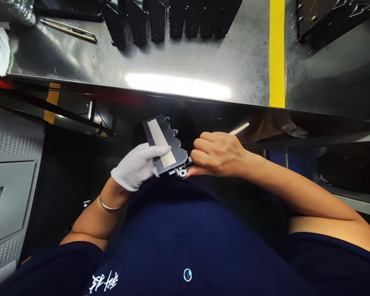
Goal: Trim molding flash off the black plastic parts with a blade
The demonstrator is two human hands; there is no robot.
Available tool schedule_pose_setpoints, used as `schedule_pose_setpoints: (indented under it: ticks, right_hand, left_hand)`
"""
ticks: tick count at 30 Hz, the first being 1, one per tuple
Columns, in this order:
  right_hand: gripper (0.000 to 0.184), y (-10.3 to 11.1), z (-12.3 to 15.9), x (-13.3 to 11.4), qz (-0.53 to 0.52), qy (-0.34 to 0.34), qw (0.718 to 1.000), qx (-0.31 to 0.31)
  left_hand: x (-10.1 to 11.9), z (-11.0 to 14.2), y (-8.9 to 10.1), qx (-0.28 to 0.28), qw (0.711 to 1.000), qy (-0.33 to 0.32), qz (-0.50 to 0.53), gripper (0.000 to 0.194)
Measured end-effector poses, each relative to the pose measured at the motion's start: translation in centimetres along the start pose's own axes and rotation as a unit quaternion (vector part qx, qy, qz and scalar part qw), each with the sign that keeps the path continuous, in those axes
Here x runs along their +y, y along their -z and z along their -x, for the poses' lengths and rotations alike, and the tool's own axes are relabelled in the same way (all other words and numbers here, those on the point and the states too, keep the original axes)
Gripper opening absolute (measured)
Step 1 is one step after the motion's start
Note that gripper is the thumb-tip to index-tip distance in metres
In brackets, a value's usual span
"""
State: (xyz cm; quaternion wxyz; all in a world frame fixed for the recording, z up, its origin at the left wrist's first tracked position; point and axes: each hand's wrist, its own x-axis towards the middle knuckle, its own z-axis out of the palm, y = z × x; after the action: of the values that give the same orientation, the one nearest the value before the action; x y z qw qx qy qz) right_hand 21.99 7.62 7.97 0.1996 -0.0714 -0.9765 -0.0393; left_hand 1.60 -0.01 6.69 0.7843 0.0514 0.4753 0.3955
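Observation:
My left hand (137,164), in a white glove, grips a dark grey plastic part (176,144) with its thumb on top. The part has a scalloped edge, small ring-shaped lugs and a pale strip (160,139) along its face. My bare right hand (217,154) is closed in a fist at the part's right end. Out of the back of this fist sticks the cream handle of what looks like a utility knife (242,128). Its front end is mostly hidden by my fingers, close to the corner lug of the part; whether it touches cannot be made out.
Ahead is a metal table (246,70) with a yellow tape stripe (276,53). Several black parts (177,18) stand in a row at its back. Another utility knife (68,29) lies at the left. A grey perforated plastic chair or case (12,176) is at far left.

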Motion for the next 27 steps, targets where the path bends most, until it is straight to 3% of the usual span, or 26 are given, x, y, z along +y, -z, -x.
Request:
schedule_pose_setpoints:
  ticks: [4, 10, 14, 17, 22, 25, 27]
  right_hand:
    - [0.053, 0.1, 0.1, 0.0, -0.005, 0.026, 1.0, 0.007]
    - [0.056, 0.3, -0.1, -0.1, -0.012, -0.023, 0.999, -0.043]
    - [0.051, 0.4, 0.2, 0.1, -0.044, -0.007, 0.999, 0.02]
    - [0.045, 0.5, 0.3, 0.2, -0.073, -0.047, 0.994, 0.064]
    - [0.033, 0.0, 0.1, -0.1, -0.149, -0.026, 0.989, 0.007]
    - [0.039, -0.4, -0.2, -0.1, -0.185, -0.037, 0.981, 0.041]
    - [0.049, -0.4, -0.3, 0.1, -0.2, -0.087, 0.972, 0.09]
  left_hand:
    - [-0.1, 0.0, 0.0, -0.014, 1.0, 0.001, 0.016, 0.01]
    - [0.0, -0.1, 0.3, -0.018, 1.0, 0.004, 0.02, 0.006]
    - [0.2, -0.2, 0.3, -0.007, 0.999, 0.016, 0.034, 0.011]
    - [0.6, -0.2, -0.3, 0.006, 0.997, 0.019, 0.07, 0.016]
    - [1.1, -0.3, -0.8, 0.005, 0.994, 0.05, 0.092, 0.017]
    - [1.3, -0.4, 0.2, -0.021, 0.993, 0.096, 0.064, 0.019]
    - [1.3, -0.3, 1.0, -0.048, 0.997, 0.063, 0.019, 0.023]
